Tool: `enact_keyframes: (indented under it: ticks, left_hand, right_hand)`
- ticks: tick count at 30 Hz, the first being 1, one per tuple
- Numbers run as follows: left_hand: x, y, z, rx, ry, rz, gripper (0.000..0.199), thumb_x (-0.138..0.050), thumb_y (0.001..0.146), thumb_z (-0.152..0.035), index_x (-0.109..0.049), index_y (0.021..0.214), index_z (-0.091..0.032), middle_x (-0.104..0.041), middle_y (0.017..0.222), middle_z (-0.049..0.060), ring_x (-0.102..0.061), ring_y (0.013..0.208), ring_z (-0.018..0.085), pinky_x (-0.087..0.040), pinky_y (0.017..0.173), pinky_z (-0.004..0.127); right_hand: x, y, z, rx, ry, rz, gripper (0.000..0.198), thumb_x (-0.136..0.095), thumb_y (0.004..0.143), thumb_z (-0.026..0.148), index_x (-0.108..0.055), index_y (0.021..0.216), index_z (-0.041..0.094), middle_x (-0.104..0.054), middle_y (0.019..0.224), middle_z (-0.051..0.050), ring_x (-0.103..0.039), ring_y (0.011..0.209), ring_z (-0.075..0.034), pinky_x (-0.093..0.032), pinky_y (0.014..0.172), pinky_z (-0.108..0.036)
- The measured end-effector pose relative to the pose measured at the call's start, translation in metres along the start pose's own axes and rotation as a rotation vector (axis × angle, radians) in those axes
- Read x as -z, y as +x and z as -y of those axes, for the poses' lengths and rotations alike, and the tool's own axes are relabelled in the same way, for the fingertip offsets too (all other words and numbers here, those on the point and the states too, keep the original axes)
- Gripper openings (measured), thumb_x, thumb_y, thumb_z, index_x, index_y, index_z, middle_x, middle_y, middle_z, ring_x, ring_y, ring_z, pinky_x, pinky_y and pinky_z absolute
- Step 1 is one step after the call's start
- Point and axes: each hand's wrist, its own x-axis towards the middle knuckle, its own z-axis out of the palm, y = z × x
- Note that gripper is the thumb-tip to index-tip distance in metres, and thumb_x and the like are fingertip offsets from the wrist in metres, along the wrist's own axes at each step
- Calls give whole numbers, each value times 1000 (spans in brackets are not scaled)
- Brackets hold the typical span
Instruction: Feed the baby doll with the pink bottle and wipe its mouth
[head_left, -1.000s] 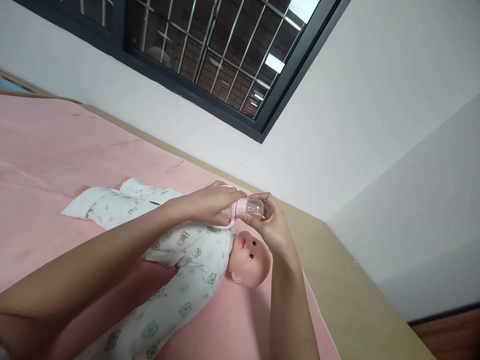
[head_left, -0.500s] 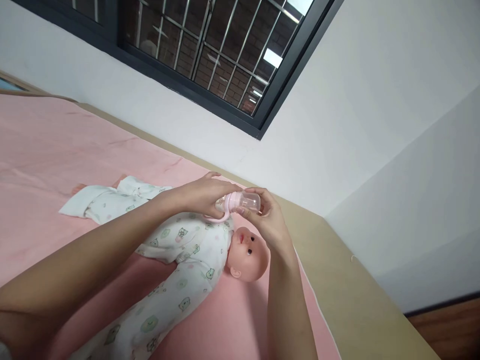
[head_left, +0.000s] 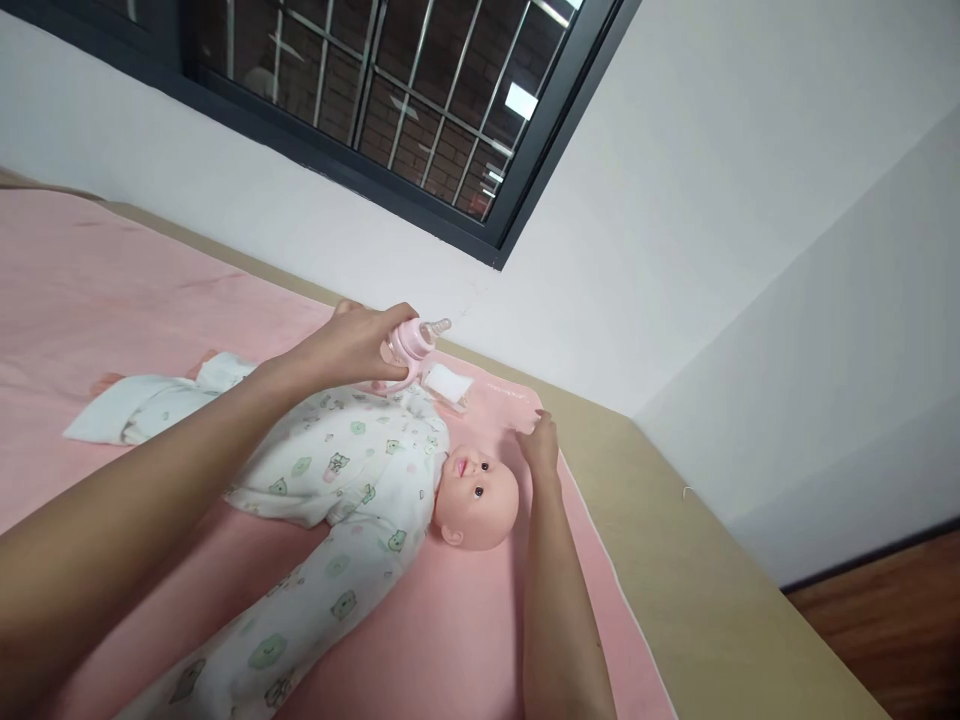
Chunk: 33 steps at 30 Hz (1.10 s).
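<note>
My left hand (head_left: pixel 373 345) is closed around a baby bottle (head_left: pixel 412 341) with a pink collar and a pink handle. The bottle's clear nipple is bare and points up to the right. Below it lies a bald baby doll (head_left: pixel 477 497) on its back, in white pyjamas (head_left: pixel 360 450) with green animal prints. Past the doll's head, my right hand (head_left: pixel 541 442) is low over the mat's right edge. Its thumb and finger pinch the clear bottle cap, which shows only faintly between them.
A pink mat (head_left: pixel 442 620) covers the tan surface (head_left: pixel 675 570) under the doll. A small white packet (head_left: pixel 448 384) lies between bottle and wall. Behind are a white wall (head_left: pixel 585 320) and a dark-framed, barred window (head_left: pixel 495 250).
The clear cap has come off the bottle, baring the nipple. My left hand has moved left and up with the bottle; my right hand has moved away to the mat's edge.
</note>
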Motion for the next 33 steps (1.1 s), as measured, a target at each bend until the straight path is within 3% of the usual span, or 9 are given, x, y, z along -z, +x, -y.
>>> enact_keyframes:
  ticks: [4,7,10,18,22,27,30,33]
  left_hand:
    - [6,0,4,167,-93,-97,45,-60,66,-31,-55,111,-27,-68,82,-2,-62,81,24,-40,82,32]
    - [7,-2,10,284,-175,-199,50,-64,65,-36,-56,114,-29,-70,93,-3,-63,86,24,-41,71,27]
    - [2,1,18,356,-194,-248,50,-66,64,-36,-58,112,-28,-70,101,-2,-63,92,24,-41,71,26]
    - [-40,44,68,490,-97,-65,53,-70,60,-44,-56,106,-19,-69,110,12,-63,100,34,-45,70,33]
    - [-67,54,88,532,-113,2,51,-70,62,-42,-56,105,-20,-69,113,10,-63,105,31,-47,75,31]
    - [-93,56,93,573,-96,23,53,-73,61,-34,-56,109,-19,-70,110,10,-63,107,30,-49,78,31]
    - [-104,59,96,621,-79,48,55,-74,60,-29,-55,111,-19,-70,109,9,-64,106,30,-50,79,31]
    - [-111,61,100,655,-77,76,57,-77,62,-26,-56,114,-18,-69,111,10,-64,107,31,-50,81,31]
  right_hand:
    - [-27,0,-26,-131,-199,74,60,-34,91,21,-25,149,13,-46,138,-23,-58,118,-32,-45,95,-44]
    - [-35,1,-33,-130,-241,71,63,-39,92,29,-21,151,15,-44,139,-23,-55,122,-34,-44,96,-45]
    - [-37,3,-36,-119,-218,36,70,-41,93,47,-20,151,14,-42,142,-24,-53,124,-35,-43,97,-45]
    - [-38,1,-43,-149,-122,-13,74,-27,95,59,-21,151,11,-41,144,-25,-48,129,-37,-42,99,-45]
    - [-38,1,-43,-148,-104,-15,75,-24,95,61,-23,150,10,-42,144,-25,-48,130,-37,-42,99,-46]
    - [-41,3,-48,-119,-92,-47,77,-22,94,63,-27,149,10,-44,142,-25,-51,125,-37,-44,96,-46]
    - [-42,6,-52,-29,-40,-128,78,-26,93,63,-35,146,6,-49,137,-27,-50,125,-39,-42,98,-48]
    - [-44,8,-52,160,46,-257,73,-28,94,58,-47,137,3,-55,131,-26,-47,125,-39,-36,104,-49]
